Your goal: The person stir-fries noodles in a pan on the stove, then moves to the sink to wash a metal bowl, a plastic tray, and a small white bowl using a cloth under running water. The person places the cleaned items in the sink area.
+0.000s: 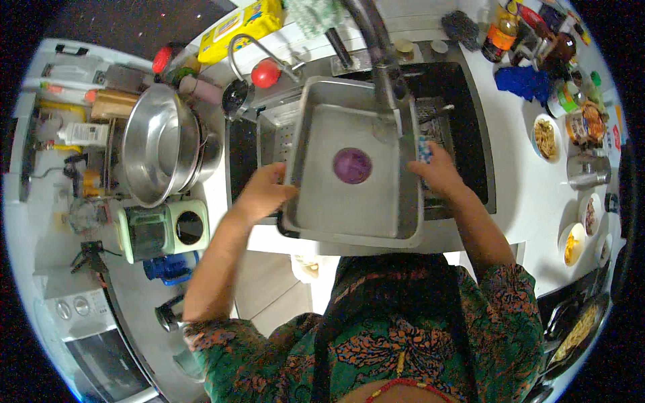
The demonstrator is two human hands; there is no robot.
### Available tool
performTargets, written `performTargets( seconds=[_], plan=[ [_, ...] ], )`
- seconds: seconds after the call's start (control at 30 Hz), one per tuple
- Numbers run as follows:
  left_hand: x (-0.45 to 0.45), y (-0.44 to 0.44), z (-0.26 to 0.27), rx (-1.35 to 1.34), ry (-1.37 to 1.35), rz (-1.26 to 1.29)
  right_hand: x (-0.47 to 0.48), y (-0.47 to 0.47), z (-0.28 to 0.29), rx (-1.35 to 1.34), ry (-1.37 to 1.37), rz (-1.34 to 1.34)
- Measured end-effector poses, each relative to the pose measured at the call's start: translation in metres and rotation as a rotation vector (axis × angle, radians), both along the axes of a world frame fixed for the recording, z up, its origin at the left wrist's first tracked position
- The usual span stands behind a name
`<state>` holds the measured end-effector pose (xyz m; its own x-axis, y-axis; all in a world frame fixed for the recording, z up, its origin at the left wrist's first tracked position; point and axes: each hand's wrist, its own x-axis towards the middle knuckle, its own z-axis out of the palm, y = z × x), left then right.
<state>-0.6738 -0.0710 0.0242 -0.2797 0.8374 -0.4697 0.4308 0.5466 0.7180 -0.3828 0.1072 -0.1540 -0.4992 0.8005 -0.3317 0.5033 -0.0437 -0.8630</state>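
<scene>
My left hand (pixel 267 190) grips the left rim of a rectangular stainless steel tray (pixel 347 211) held over the sink (pixel 471 131). The tray's right rim is held by my right hand (pixel 436 169), with a blue-and-white checked thing (pixel 424 150) beside its fingers. Near the tray's middle lies a round purple item (pixel 352 165); whether it is a vegetable or something else, I cannot tell. The dark faucet (pixel 385 75) reaches over the tray's upper right part. Part of a perforated steel basket (pixel 284 133) shows left of the tray, in the sink.
Steel bowls (pixel 158 146) stand left of the sink, above a pale green appliance (pixel 189 226). A tomato-red round object (pixel 265 73) sits behind, near a small curved tap (pixel 237 45). Bottles (pixel 501 35) and small food bowls (pixel 545 138) line the right counter; a pan of food (pixel 577 335) is lower right.
</scene>
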Motion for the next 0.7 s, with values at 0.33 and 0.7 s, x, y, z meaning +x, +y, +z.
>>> performTargets(
  seconds=[0.33,0.7],
  plan=[
    [0.054,0.024,-0.136,0.120,-0.252,0.347,0.033,0.033,0.071,0.439,-0.209,-0.254],
    [0.070,0.037,-0.206,0.160,-0.064,0.418,0.011,0.033,0.147,0.256,0.306,-0.188]
  ],
)
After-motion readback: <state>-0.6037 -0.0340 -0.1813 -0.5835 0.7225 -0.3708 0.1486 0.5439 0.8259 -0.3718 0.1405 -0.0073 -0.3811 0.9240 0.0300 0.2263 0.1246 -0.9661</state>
